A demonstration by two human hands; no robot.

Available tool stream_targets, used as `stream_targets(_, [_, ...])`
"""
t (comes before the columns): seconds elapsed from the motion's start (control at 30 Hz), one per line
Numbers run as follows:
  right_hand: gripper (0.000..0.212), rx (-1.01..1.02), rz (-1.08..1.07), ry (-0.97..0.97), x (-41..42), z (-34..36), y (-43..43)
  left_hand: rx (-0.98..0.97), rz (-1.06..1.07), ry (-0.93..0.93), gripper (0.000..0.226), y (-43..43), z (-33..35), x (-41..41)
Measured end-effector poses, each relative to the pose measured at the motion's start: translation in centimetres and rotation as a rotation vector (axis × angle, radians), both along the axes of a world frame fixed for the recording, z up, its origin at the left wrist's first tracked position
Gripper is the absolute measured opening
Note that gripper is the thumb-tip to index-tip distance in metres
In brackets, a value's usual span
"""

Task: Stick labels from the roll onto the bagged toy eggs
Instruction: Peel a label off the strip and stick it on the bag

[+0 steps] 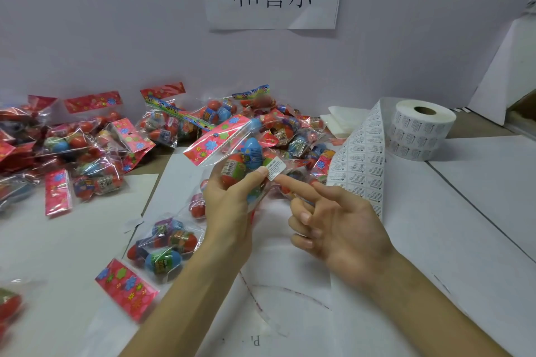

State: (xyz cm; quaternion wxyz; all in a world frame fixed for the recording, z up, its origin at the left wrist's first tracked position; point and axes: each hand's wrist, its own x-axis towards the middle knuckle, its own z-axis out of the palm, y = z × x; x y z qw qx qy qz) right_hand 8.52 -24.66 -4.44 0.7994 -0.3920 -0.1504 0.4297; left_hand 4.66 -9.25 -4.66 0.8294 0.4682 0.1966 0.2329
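The left hand (229, 197) grips a bag (232, 153) of toy eggs above the table (464, 211), its thumb beside a white label (276, 169) on the bag. The right hand (333, 220) holds nothing, forefinger straight and touching the label's lower edge, other fingers loosely curled. The roll (420, 130) stands to the right, its strip (359, 159) trailing toward the hands.

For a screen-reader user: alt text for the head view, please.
The left hand holds a bag of toy eggs; the right hand touches a white label on it with one straight finger. More bagged eggs lie heaped behind, and the label roll stands at right.
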Motion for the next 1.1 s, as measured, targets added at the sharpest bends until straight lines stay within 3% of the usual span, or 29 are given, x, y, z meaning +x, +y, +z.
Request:
stream_targets(0.33, [0.058, 0.065, 0.090, 0.000, -0.3, 0.2, -0.2, 0.220, 0.209, -0.036, 0.039, -0.8, -1.1, 0.1])
stream_targets(0.43, [0.037, -0.042, 0.044, -0.040, -0.2, 0.1, -0.2, 0.281, 0.219, -0.040, 0.040, -1.1, -1.2, -0.1])
stream_targets(0.53, [0.034, -0.255, -0.173, -0.209, 0.2, -0.3, 0.0, 0.312, 0.138, -0.059, 0.045, -1.0, -0.7, -0.2])
stream_targets(0.6, [0.046, -0.378, -0.344, -0.376, 0.3, -0.5, 0.1, 0.334, 0.046, -0.069, 0.049, -1.2, -0.5, -0.2])
stream_targets(0.67, [0.057, -0.402, -0.451, -0.467, 0.2, -0.6, 0.1, 0.373, -0.036, -0.078, 0.051, -1.4, -0.4, -0.3])
stream_targets(0.77, [0.043, -0.399, -0.560, -0.600, 0.2, -0.2, -0.4, 0.392, -0.151, -0.110, 0.053, -1.6, -0.4, -0.5])
stream_targets(0.87, [0.032, -0.392, -0.615, -0.653, 0.5, 0.0, -0.7, 0.361, -0.235, -0.119, 0.058, -1.7, -0.2, -0.5])
stream_targets(1.1, [0.037, -0.325, -0.563, -0.566, 0.9, 0.8, -1.4, 0.296, -0.347, -0.076, 0.061, -0.7, -0.2, -0.3])
